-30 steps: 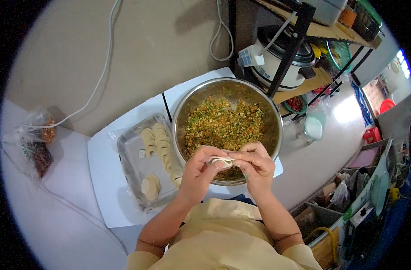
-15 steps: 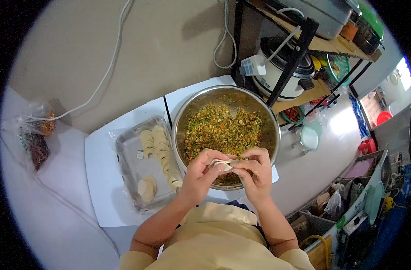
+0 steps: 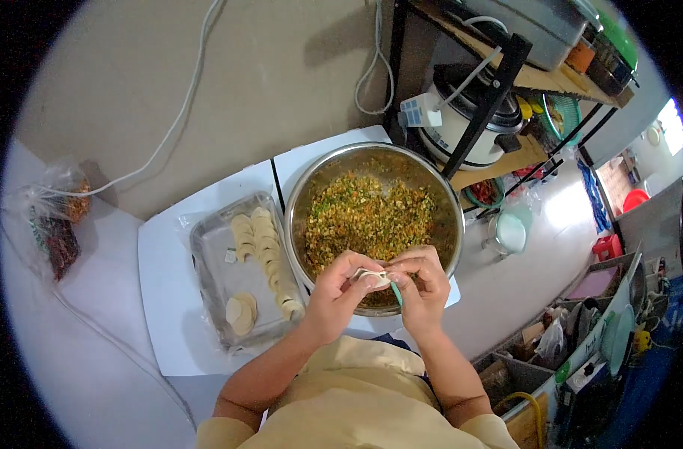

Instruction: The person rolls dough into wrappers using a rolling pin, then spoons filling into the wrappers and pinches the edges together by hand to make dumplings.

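Observation:
My left hand [image 3: 334,292] is closed on a folded dumpling wrapper [image 3: 374,280], pinched between thumb and fingers. My right hand [image 3: 425,290] is closed close beside it, its fingertips at the wrapper's right edge. A thin green stick-like tool [image 3: 396,292] slants down from the right fingers; its other end is hidden. Both hands are over the near rim of a big steel bowl [image 3: 299,187] of chopped filling [image 3: 367,217] with green and orange bits. To the left, a clear tray [image 3: 206,262] bears rows of folded dumplings [image 3: 265,239] and a small stack of round wrappers [image 3: 241,314].
Bowl and tray stand on a white table [image 3: 165,299] against the wall. A shelf rack [image 3: 498,86] with a rice cooker [image 3: 461,131] rises behind the bowl to the right. Plastic bags [image 3: 57,224] hang at far left. Bins [image 3: 517,367] of goods stand at lower right.
The green tool now shows below my right fingers, where it was not visible before. My right fingers have shifted their grip at the wrapper's edge. The left hand still holds the wrapper.

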`<state>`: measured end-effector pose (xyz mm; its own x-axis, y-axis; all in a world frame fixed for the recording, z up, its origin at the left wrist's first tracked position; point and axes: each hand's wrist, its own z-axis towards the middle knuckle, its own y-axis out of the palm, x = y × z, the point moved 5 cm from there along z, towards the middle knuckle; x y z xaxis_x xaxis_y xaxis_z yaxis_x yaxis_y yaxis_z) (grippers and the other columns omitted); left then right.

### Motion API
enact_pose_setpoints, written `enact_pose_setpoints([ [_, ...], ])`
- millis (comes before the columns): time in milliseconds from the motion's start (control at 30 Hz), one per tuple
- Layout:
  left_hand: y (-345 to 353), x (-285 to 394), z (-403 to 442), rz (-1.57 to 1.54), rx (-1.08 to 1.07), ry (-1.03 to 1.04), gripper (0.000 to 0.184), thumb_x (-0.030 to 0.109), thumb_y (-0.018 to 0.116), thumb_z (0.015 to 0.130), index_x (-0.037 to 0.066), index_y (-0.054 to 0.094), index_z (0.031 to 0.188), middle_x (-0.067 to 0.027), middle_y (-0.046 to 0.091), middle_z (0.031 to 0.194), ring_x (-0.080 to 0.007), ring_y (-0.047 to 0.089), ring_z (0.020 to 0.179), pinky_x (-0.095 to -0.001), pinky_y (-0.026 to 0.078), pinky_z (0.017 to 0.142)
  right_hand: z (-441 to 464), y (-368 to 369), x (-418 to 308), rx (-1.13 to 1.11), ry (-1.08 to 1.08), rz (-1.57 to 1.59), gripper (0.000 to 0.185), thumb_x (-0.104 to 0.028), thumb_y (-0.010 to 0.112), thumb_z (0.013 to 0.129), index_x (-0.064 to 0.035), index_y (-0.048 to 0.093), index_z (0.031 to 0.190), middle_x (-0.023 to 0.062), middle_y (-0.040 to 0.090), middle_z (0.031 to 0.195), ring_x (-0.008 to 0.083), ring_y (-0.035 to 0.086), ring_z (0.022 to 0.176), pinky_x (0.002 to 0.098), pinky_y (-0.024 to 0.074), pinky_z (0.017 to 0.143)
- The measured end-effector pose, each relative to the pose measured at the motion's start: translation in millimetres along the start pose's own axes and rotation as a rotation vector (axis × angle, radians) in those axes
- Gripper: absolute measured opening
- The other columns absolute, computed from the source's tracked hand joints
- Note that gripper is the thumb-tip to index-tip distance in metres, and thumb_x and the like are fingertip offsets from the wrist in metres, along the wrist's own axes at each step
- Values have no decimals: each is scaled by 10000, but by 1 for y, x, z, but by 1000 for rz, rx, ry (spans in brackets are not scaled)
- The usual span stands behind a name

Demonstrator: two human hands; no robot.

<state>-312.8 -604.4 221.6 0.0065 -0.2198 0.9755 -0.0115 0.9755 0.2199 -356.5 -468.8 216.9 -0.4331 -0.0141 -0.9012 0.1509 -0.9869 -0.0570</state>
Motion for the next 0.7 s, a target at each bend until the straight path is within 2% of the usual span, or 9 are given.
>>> enact_pose_setpoints([
  [167, 0, 2, 2, -131, 63, -44, 134, 3, 483, 915, 14, 454, 1045, -82, 563, 1013, -115, 559, 936, -260, 478, 828, 3, 5, -8, 14, 14, 21, 121, -5, 681, 715, -49, 670, 827, 71, 642, 851, 236, 561, 835, 341, 423, 777],
  [233, -2, 0, 2, -114, 57, -38, 130, 3, 482, 915, 17, 444, 1039, -75, 559, 995, -103, 552, 913, -252, 475, 806, 4, 6, -9, 4, 16, 40, 111, -7, 677, 719, -47, 666, 822, 68, 643, 845, 239, 559, 830, 344, 421, 779],
  [300, -2, -3, 2, -99, 47, -36, 127, 2, 482, 915, 20, 435, 1032, -67, 555, 977, -91, 546, 890, -244, 473, 783, 2, 4, -5, -6, -48, -77, 103, -20, 679, 722, -46, 674, 822, 68, 649, 853, 237, 557, 833, 342, 421, 776],
  [367, 0, -4, 1, -24, 34, -19, 110, 6, 484, 917, 22, 438, 1015, -54, 547, 950, -70, 529, 859, -228, 458, 753, 1, 3, -3, -9, -13, -45, 107, -27, 683, 720, -47, 681, 825, 67, 651, 856, 234, 556, 833, 342, 421, 775],
  [600, -3, -5, 2, -22, 53, -19, 131, 4, 495, 911, 23, 435, 1026, -51, 547, 950, -72, 528, 867, -219, 439, 771, 7, 6, -6, -86, 100, 14, 104, -33, 679, 721, -50, 693, 822, 59, 642, 829, 217, 552, 819, 336, 418, 757],
  [700, -1, 0, 2, -31, 55, 6, 211, -16, 517, 895, 24, 423, 1080, -52, 544, 955, -78, 529, 886, -220, 444, 784, 6, 4, -5, -94, 28, -109, 128, -36, 681, 719, -59, 704, 843, 61, 636, 832, 213, 549, 822, 332, 416, 755],
])
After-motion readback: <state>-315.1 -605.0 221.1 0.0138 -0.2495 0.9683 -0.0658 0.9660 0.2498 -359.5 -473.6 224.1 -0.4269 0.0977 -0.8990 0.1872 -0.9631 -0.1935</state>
